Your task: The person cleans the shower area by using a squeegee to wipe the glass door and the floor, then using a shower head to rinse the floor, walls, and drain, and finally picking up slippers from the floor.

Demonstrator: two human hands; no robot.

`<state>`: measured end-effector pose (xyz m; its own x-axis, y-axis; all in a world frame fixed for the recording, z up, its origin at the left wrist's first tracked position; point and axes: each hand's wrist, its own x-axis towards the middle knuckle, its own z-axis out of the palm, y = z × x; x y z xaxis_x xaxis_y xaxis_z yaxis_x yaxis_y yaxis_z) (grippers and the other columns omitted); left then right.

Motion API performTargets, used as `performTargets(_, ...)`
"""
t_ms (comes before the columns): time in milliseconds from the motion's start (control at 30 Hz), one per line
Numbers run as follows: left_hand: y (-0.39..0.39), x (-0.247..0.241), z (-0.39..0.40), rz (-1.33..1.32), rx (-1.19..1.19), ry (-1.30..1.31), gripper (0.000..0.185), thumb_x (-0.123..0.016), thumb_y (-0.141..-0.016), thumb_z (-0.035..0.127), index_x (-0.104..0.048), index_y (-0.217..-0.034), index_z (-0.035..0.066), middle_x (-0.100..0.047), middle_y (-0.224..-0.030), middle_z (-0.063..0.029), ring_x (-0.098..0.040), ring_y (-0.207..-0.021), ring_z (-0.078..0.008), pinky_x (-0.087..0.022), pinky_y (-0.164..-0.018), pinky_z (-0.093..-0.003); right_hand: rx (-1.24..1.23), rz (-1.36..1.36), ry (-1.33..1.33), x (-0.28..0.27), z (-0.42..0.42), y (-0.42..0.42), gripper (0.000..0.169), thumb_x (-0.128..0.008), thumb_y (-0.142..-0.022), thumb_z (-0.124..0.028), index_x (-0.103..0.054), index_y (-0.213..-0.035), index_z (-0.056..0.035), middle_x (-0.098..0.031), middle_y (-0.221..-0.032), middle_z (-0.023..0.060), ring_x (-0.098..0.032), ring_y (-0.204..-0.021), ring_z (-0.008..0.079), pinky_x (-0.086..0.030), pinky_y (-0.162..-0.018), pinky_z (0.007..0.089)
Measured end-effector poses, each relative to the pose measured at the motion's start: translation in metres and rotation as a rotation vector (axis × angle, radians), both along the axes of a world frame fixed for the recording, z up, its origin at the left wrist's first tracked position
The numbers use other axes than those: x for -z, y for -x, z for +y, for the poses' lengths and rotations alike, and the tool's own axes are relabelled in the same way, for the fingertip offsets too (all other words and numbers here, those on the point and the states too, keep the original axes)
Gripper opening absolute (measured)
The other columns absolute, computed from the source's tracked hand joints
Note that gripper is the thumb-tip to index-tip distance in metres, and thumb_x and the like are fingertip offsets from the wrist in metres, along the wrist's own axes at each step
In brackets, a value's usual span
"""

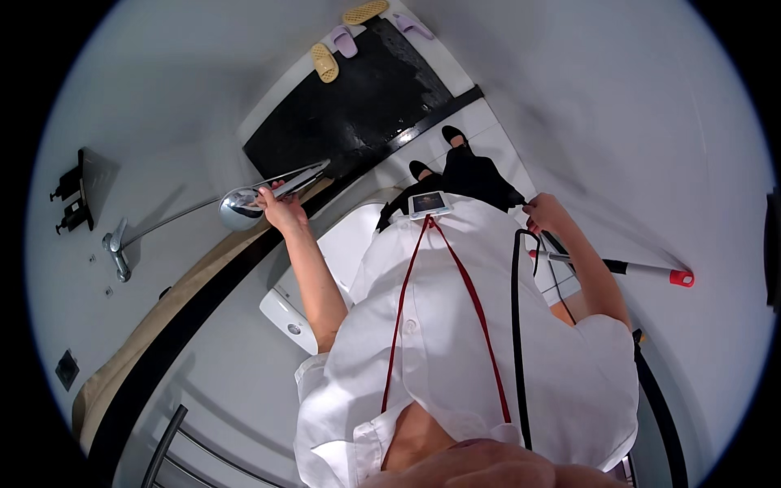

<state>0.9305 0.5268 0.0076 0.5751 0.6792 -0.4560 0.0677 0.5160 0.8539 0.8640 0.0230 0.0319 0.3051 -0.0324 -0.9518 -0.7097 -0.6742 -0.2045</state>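
In my left hand (285, 210) is a chrome handheld shower head (241, 208), gripped near its neck, with the handle (300, 183) slanting up to the right. A thin metal hose (177, 221) runs from the handle's side towards a chrome mixer tap (116, 247) on the left wall. No water is visibly coming out of the shower head. My right hand (545, 212), down by my hip, pinches the black cloth of my trousers (476, 177) between thumb and fingers. Beyond the shower head lies a wet black shower floor (360, 104).
A black-edged sill (421, 125) separates the shower floor from white tiles. Beside me stands a white toilet (348, 238). Yellow (325, 63) and lilac slippers (345, 41) sit at the far edge. A red-ended pole (647, 271) leans right; a towel rack (165, 445) is lower left.
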Motion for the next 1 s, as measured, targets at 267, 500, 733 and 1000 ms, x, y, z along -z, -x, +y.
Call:
performTargets(267, -0.002, -0.002, 0.002, 0.018, 0.058, -0.031, 0.025, -0.049, -0.092, 0.028, -0.039, -0.111, 0.014, -0.053, -0.097, -0.0051, -0.052, -0.092, -0.019, -0.041, -0.085, -0.0436, -0.315, -0.262, -0.021, 0.041, 0.011, 0.007, 0.042, -0.057, -0.078, -0.025, -0.054, -0.1, 0.01, -0.06, -0.094, 0.0249, -0.061, -0.081, 0.0345, -0.051, -0.071, 0.0377)
performTargets(500, 0.0, -0.003, 0.008, -0.018, 0.067, -0.063, 0.026, -0.049, -0.092, 0.027, -0.039, -0.113, 0.015, -0.053, -0.098, -0.0056, -0.052, -0.093, -0.019, -0.041, -0.084, -0.0435, -0.114, -0.361, 0.24, 0.067, 0.02, 0.02, 0.059, -0.062, -0.07, -0.041, -0.055, -0.093, 0.0127, -0.058, -0.095, 0.0308, -0.057, -0.093, 0.0409, -0.046, -0.08, 0.0414)
performTargets(733, 0.004, -0.002, 0.005, 0.002, -0.001, -0.038, 0.025, -0.05, -0.092, 0.026, -0.039, -0.111, 0.015, -0.053, -0.095, -0.0056, -0.052, -0.09, -0.0193, -0.043, -0.083, -0.0407, -0.029, -0.138, 0.263, 0.057, 0.012, 0.006, 0.058, -0.065, -0.066, -0.042, -0.059, -0.087, 0.0119, -0.061, -0.091, 0.0274, -0.06, -0.089, 0.0375, -0.047, -0.076, 0.0384)
performTargets(1000, 0.008, 0.006, 0.004, 0.002, -0.014, -0.015, 0.024, -0.05, -0.092, 0.026, -0.04, -0.111, 0.015, -0.054, -0.094, -0.006, -0.052, -0.09, -0.0199, -0.042, -0.083, -0.0428, 0.107, -0.046, 0.215, 0.069, 0.004, -0.003, 0.055, -0.072, -0.054, -0.039, -0.063, -0.076, 0.011, -0.063, -0.075, 0.0198, -0.061, -0.071, 0.0293, -0.047, -0.065, 0.0354)
